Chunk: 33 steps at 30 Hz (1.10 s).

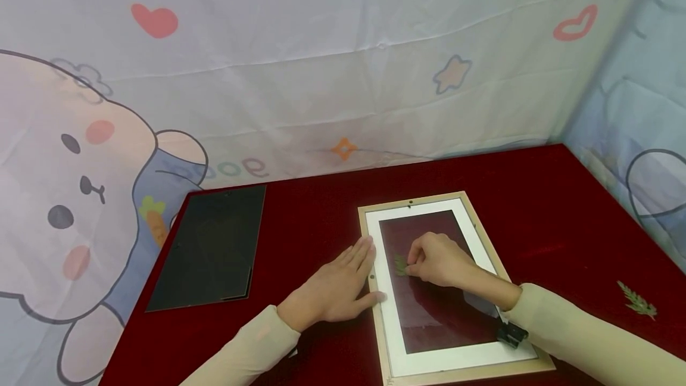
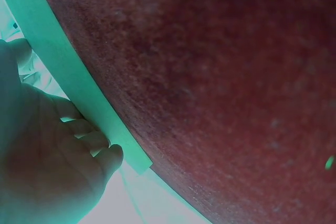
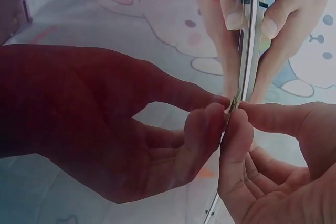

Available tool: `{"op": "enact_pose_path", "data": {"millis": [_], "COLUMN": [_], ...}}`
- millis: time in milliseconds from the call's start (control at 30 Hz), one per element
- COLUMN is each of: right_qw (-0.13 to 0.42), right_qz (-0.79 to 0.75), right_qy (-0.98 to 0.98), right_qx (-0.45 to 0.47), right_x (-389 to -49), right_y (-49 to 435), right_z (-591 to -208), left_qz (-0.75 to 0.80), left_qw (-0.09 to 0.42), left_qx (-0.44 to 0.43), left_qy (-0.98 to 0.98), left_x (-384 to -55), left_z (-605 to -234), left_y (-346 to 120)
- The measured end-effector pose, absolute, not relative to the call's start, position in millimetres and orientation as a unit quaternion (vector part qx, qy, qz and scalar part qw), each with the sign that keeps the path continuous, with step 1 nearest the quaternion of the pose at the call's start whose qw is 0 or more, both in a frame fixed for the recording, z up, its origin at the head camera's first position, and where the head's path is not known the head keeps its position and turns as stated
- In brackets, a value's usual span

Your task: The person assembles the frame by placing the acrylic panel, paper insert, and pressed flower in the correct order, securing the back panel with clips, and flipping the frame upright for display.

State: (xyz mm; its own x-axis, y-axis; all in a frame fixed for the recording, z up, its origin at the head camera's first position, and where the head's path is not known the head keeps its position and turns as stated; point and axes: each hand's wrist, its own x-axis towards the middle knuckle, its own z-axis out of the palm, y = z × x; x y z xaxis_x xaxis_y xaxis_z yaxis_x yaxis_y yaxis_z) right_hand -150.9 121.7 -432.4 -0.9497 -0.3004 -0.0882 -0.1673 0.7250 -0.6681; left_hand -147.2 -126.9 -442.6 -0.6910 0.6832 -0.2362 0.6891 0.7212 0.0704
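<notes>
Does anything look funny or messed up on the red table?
Nothing looks spilled or broken. One leaf seems a bit odd: it lies alone at the right of the red table, away from the frame, where the right hand pinches another leaf.

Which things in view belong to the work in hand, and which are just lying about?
In use:
picture frame, touched by the left hand
small leaf, pinched by the right hand

Apparently just lying about:
dark panel, at left
second leaf, far right
</notes>
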Motion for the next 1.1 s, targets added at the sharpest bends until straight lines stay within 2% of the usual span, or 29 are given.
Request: {"op": "enact_pose_path", "data": {"millis": [367,800,1100], "right_qw": [0.113,0.119,0.075], "right_qz": [-0.346,-0.338,-0.343], "right_qy": [0.906,0.910,0.913], "right_qx": [-0.214,-0.207,-0.207], "right_x": [-155.9,-154.6,-157.1], "right_y": [125.3,121.2,134.9], "right_z": [-433.0,-430.4,-421.4], "left_qz": [-0.011,-0.008,-0.008], "left_qw": [0.117,0.120,0.118], "left_qx": [0.378,0.378,0.379], "left_qy": [0.918,0.918,0.918], "left_x": [-147.8,-148.1,-148.9], "left_z": [-443.9,-443.2,-444.2], "left_y": [-127.9,-128.3,-129.4]}}
